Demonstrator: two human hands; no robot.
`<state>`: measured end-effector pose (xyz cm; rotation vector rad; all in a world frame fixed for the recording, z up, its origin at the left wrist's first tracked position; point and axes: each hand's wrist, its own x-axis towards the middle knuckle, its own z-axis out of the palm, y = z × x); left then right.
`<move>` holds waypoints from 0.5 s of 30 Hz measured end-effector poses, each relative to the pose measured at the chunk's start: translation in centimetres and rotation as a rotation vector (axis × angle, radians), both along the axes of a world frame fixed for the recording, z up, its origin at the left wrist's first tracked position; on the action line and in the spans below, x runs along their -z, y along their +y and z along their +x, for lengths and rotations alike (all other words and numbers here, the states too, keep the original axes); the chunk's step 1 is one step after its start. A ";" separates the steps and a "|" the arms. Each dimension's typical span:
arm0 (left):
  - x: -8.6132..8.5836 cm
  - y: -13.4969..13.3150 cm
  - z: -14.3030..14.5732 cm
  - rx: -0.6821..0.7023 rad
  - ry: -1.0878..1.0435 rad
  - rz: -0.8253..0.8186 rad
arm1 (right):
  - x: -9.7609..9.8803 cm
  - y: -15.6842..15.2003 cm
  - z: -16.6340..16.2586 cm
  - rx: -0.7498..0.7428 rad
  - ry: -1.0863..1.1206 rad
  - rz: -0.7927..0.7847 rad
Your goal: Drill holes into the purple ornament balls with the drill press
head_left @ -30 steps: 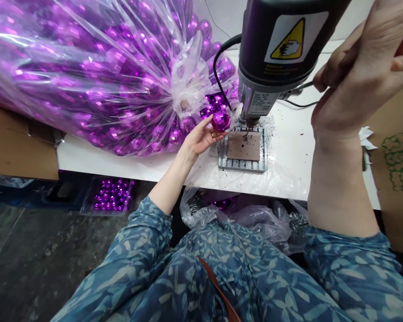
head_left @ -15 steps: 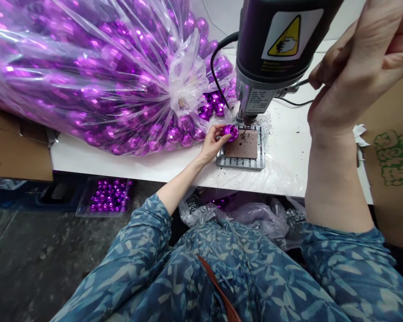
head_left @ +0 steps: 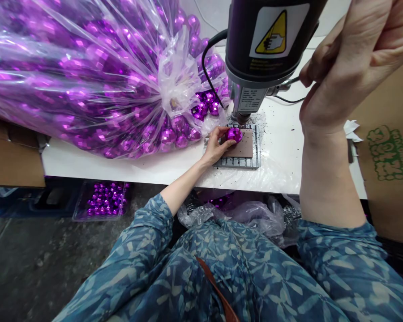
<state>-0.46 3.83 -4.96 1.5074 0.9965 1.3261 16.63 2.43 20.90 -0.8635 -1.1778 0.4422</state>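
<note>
A bulging clear bag (head_left: 179,80) of purple mirrored balls (head_left: 124,105) takes up the left of our white table (head_left: 147,167), its neck gathered tight, we judge, to keep the contents from rolling away. Beside it, a black drill (head_left: 267,69) stands before us, its warning label (head_left: 278,32) turned our way, presumably so that whoever works here sees it. Our right hand (head_left: 359,67) is raised at the drill's metal lever (head_left: 293,81), fingers curled near the outer end, apparently to control it; the grip is partly hidden, and we cannot tell whether it is closed around a handle. Under the chuck (head_left: 242,118), a slotted metal base (head_left: 257,150) carries a brown board (head_left: 245,150), probably there to protect the metal. Our left hand (head_left: 218,145) pinches one purple ball (head_left: 235,134) between thumb and fingers, from the side, a hold that seems meant to leave its top uncovered and our fingertips clear of the tool. That ball sits over the board, just below the chuck; whether the two touch, we cannot tell. Dark specks (head_left: 260,120), smallest of all, litter the tabletop around the base
</note>
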 end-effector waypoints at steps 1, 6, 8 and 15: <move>0.0 0.0 0.1 0.007 0.002 0.007 | 0.0 0.0 0.0 -0.002 -0.003 0.010; -0.4 -0.1 0.2 0.034 -0.002 -0.014 | 0.3 0.2 0.0 -0.020 0.001 0.037; -0.5 -0.3 -0.1 -0.012 -0.025 -0.049 | 0.4 0.2 0.1 -0.025 -0.002 0.038; -0.5 -1.2 -1.6 -0.128 -0.169 -0.134 | 0.1 0.4 0.3 0.003 -0.018 -0.013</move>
